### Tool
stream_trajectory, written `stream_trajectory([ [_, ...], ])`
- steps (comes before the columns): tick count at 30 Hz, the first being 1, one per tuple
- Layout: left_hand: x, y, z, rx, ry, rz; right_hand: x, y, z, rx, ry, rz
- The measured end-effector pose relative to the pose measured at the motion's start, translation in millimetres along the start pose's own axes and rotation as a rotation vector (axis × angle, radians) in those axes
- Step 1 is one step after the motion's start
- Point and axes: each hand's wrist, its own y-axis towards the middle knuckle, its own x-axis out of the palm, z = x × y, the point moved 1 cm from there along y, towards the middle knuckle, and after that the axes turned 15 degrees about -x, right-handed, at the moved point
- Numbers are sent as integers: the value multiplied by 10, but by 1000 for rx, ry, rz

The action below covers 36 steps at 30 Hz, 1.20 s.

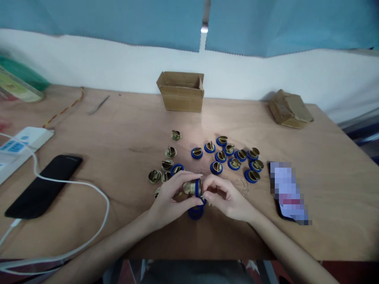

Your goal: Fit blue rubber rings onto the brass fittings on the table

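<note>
Head view: across the smooth, wood-toned worktop (pixel 124 126) lies a scatter of round, blue-rimmed metal discs (pixel 235 163) with raised tabs. A creased cardboard box (pixel 182 100) stands behind them. Nearest me, my left hand (pixel 170 201) grips a brassy, rounded fitting (pixel 188 188) between thumb and fingers, long axis running sideways, its blue ring (pixel 197 188) facing my right hand (pixel 237 203), whose fingers curl close by; whether they pinch anything, I can't tell.

A light-brown wooden table (pixel 124 126) abuts a white wall (pixel 118 63). Above, two blue sheets (pixel 97 23) flank a narrow gap, where a small bright spot of light (pixel 204 29) shines.
</note>
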Motion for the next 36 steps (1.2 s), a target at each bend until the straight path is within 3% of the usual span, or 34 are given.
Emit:
stream_trajectory([
  [6,2,1,-7,4,27,-43,-22,-11,-11,-91,-236,-44],
  [12,-19,14,26,1,-145,-93,45,-33,-20,-375,-852,-165],
  [16,-51,25,96,3,-144,-82,101,-45,-13,-546,-1124,-102],
  [24,-59,39,181,-21,-244,-114,129,-82,-33,-757,-1220,-73],
  [36,-56,30,173,-64,-290,-130,155,-141,-25,-727,-1177,-120],
])
